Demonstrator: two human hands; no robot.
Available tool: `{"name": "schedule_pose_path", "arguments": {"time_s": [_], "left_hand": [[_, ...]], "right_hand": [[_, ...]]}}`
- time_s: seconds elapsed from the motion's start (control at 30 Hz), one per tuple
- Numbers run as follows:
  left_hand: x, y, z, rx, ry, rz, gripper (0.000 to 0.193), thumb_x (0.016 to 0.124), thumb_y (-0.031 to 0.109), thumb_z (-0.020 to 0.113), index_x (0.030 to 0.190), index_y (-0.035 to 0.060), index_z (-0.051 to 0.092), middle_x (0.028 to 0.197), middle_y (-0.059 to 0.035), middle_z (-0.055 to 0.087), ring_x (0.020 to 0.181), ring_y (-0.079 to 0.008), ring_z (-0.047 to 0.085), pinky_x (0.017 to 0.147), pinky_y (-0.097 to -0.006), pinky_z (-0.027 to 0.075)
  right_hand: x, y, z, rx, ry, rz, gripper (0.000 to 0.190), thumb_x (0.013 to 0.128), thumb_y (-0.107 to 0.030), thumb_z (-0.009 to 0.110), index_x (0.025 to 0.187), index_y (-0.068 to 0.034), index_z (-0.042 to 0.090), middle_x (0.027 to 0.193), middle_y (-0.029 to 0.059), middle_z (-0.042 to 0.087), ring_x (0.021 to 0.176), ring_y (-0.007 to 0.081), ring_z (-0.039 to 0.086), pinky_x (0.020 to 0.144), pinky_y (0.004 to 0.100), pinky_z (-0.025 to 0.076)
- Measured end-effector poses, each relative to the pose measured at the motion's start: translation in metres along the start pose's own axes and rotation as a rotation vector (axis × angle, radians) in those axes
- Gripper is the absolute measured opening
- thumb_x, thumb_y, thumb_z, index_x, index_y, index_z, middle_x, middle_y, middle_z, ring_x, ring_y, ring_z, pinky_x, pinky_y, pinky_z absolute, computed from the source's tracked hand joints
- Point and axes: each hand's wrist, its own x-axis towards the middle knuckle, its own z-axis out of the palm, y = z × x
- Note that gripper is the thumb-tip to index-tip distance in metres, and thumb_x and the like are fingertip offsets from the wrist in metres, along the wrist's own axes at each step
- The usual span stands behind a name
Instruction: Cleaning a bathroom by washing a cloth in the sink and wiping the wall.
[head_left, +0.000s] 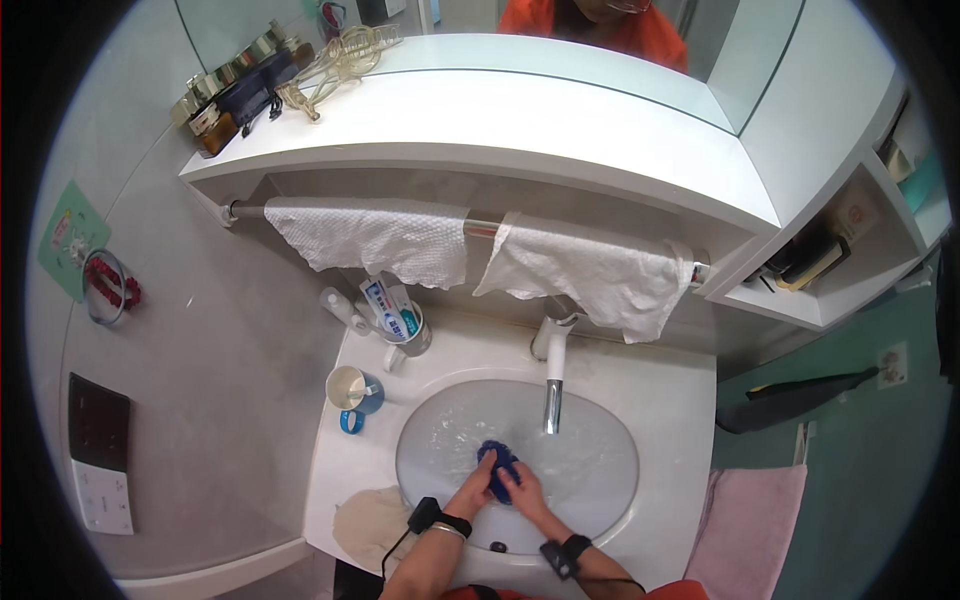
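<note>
Over the white oval washbasin (442, 517), both hands meet around a bunched dark blue item (490, 448), perhaps a wet cloth. My left hand (475, 486) grips its left side, the thumb resting on top. From the right, my right hand (527, 491) presses its fingers against the same item. Water ripples in the basin around them. The white faucet (556, 360) with a chrome spout points down into the basin, just beyond my hands. Each wrist wears a black strapped device with a cable.
A beige cloth (364, 525) lies on the counter's left front. Behind it stand a blue mug (367, 397) and a cup (415, 343) holding toothpaste tubes. Two white towels (375, 232) hang on a rail below the mirror shelf (487, 112). At right hangs a pink towel (750, 517).
</note>
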Motion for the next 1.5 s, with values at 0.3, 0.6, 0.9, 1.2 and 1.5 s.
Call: {"name": "schedule_pose_path", "arguments": {"time_s": [0.3,0.6,0.9,1.2,1.5], "left_hand": [[-0.028,-0.011,0.033,0.228,0.242,0.211,0.039,0.086,0.030,0.056,0.111,-0.0004,0.056,0.101,-0.0113,0.061,0.089,-0.0204,0.059,0.079,-0.0326,0.048],[-0.021,-0.014,0.004,0.490,0.523,0.321,0.061,0.084,0.024,0.060,0.135,0.0097,0.030,0.118,-0.0094,0.049,0.093,-0.0230,0.050,0.089,-0.0474,0.037],[-0.007,0.025,-0.010,-0.052,-0.314,-0.247,0.040,0.092,0.042,0.044,0.111,0.0095,0.056,0.095,-0.0071,0.063,0.084,-0.0209,0.061,0.077,-0.0363,0.051],[-0.031,-0.002,0.051,0.367,0.238,0.083,0.047,0.086,0.023,0.056,0.127,0.0046,0.042,0.110,-0.0117,0.057,0.097,-0.0219,0.056,0.082,-0.0378,0.046],[-0.002,0.004,0.019,0.146,0.231,-0.158,0.065,0.087,0.040,0.052,0.136,0.0076,0.025,0.137,-0.0168,0.031,0.123,-0.0390,0.032,0.096,-0.0584,0.028]], "right_hand": [[0.008,-0.007,0.004,-0.307,0.211,0.139,0.041,0.086,-0.040,0.051,0.076,-0.001,0.060,0.077,0.0196,0.061,0.074,0.0376,0.058,0.064,0.0439,0.044],[0.034,0.052,-0.048,-0.428,0.371,0.118,0.040,0.083,-0.035,0.057,0.099,0.001,0.057,0.098,0.0226,0.058,0.094,0.0375,0.053,0.083,0.0452,0.039],[-0.028,-0.023,0.018,-0.180,0.090,-0.347,0.035,0.081,-0.036,0.061,0.085,-0.001,0.057,0.078,0.0176,0.057,0.073,0.0366,0.057,0.064,0.0410,0.046],[0.033,0.061,-0.043,-0.414,0.133,0.159,0.032,0.084,-0.030,0.055,0.095,0.000,0.060,0.085,0.0201,0.062,0.078,0.0359,0.060,0.067,0.0425,0.046],[0.042,0.053,-0.069,0.035,-0.067,0.196,0.026,0.083,-0.011,0.061,0.106,0.002,0.057,0.087,0.0045,0.061,0.077,0.0099,0.051,0.069,0.0226,0.043]]}}
